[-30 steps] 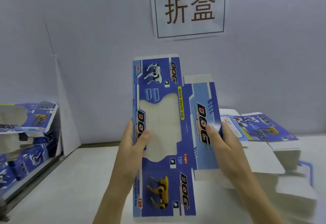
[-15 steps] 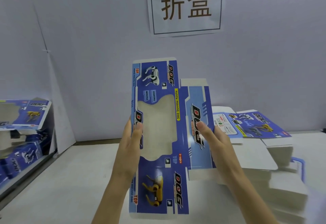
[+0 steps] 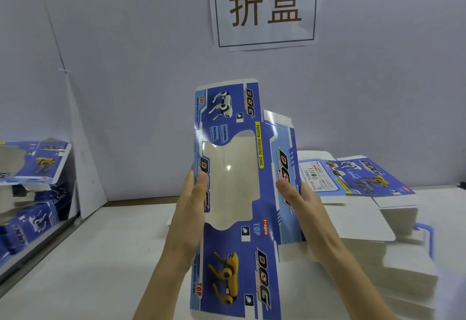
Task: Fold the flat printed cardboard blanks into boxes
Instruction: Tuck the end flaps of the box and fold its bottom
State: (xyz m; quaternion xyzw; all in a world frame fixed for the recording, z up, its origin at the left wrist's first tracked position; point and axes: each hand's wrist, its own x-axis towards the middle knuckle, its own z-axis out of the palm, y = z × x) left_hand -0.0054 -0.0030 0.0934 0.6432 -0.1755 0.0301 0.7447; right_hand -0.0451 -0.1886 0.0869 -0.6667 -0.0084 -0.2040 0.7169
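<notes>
I hold a flat blue cardboard blank (image 3: 234,256) upright in front of me, above the white table. It is printed with "DOG" and toy dogs and has a clear window in its middle. My left hand (image 3: 191,208) pinches its left edge beside the window, thumb on the printed face. My right hand (image 3: 300,208) grips the pale-blue right side panel, thumb on front and fingers behind. That side panel is angled a little back from the front panel.
A stack of flat blanks (image 3: 365,219) lies on the table to the right, its top one printed side up. Folded blue boxes (image 3: 32,166) are piled at the left edge. A paper sign (image 3: 264,7) hangs on the wall behind. Bare tabletop (image 3: 95,256) lies lower left.
The blank has shifted slightly left and the right side panel has swung further back. Both hands keep their hold.
</notes>
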